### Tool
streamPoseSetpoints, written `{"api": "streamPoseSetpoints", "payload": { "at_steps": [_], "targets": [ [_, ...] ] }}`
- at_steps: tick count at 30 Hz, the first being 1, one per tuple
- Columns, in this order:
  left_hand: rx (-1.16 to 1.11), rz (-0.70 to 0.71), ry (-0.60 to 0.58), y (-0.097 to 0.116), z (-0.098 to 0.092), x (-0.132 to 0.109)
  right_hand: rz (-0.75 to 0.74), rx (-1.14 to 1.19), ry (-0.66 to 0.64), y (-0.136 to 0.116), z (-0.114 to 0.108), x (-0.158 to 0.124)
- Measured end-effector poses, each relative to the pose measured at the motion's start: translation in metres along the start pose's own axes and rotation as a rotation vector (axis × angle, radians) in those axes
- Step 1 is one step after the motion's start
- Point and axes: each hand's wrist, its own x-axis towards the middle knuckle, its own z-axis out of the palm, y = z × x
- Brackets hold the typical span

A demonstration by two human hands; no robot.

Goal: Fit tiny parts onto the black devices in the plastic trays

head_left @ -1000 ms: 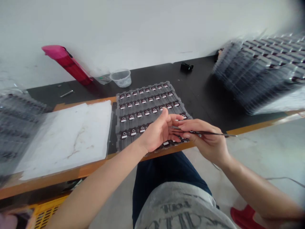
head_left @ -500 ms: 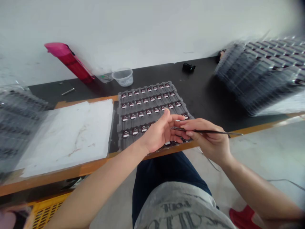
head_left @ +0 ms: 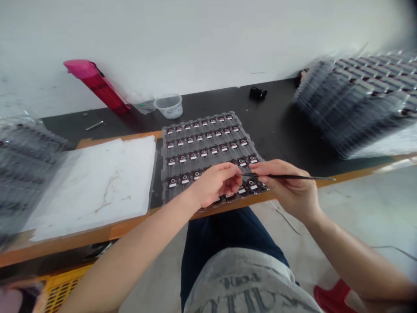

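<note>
My right hand grips slim black tweezers between thumb and fingers, their tip pointing left. Close to that tip, the fingers of my left hand are curled with thumb and forefinger together. Whatever they pinch is too small to make out. Both hands are above the near right part of a grey plastic tray. Rows of small dark parts with white rings and white labels sit in the tray. My left hand hides some of the front rows.
Left of the tray lies a stained white sheet. Behind are a clear plastic tub, a pink-red pouch and a black clip-like object. Tray stacks stand at right and left. A yellow crate is below the table.
My left hand's spread fingers have curled in and its thumb has come down to the tweezers' tip. The tweezers and my right hand have shifted slightly right.
</note>
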Motion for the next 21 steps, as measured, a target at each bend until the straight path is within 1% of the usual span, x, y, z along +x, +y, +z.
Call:
{"api": "streamPoseSetpoints", "payload": {
  "at_steps": [2, 3, 4, 6, 7, 8, 10, 12, 14, 17, 21],
  "targets": [
    [0.118, 0.043, 0.042, 0.001, -0.002, -0.001, 0.007, -0.003, -0.002, 0.001, -0.001, -0.002],
    [0.23, 0.095, 0.087, 0.001, -0.003, -0.001, 0.015, -0.003, -0.008, 0.001, -0.001, -0.003],
    [0.38, 0.176, 0.149, 0.001, -0.005, -0.002, 0.027, -0.006, -0.019, 0.002, -0.002, -0.005],
    [0.748, 0.39, 0.278, 0.002, -0.009, -0.006, 0.052, -0.018, -0.048, 0.005, -0.002, -0.01],
    [0.927, 0.494, 0.312, 0.001, -0.01, -0.009, 0.058, -0.029, -0.06, 0.006, -0.002, -0.012],
    [1.082, 0.579, 0.316, 0.001, -0.011, -0.011, 0.061, -0.042, -0.069, 0.008, -0.001, -0.015],
    [1.321, 0.678, 0.245, -0.003, -0.011, -0.018, 0.057, -0.063, -0.074, 0.012, -0.001, -0.02],
    [1.496, 0.707, 0.15, -0.009, -0.008, -0.024, 0.053, -0.076, -0.077, 0.016, -0.001, -0.025],
    [1.619, 0.703, 0.099, -0.016, -0.006, -0.03, 0.052, -0.084, -0.083, 0.019, -0.001, -0.029],
    [1.693, 0.68, 0.086, -0.023, -0.005, -0.033, 0.052, -0.102, -0.09, 0.021, -0.001, -0.031],
    [1.709, 0.663, 0.08, -0.027, -0.007, -0.032, 0.059, -0.124, -0.079, 0.02, 0.001, -0.031]
  ]
}}
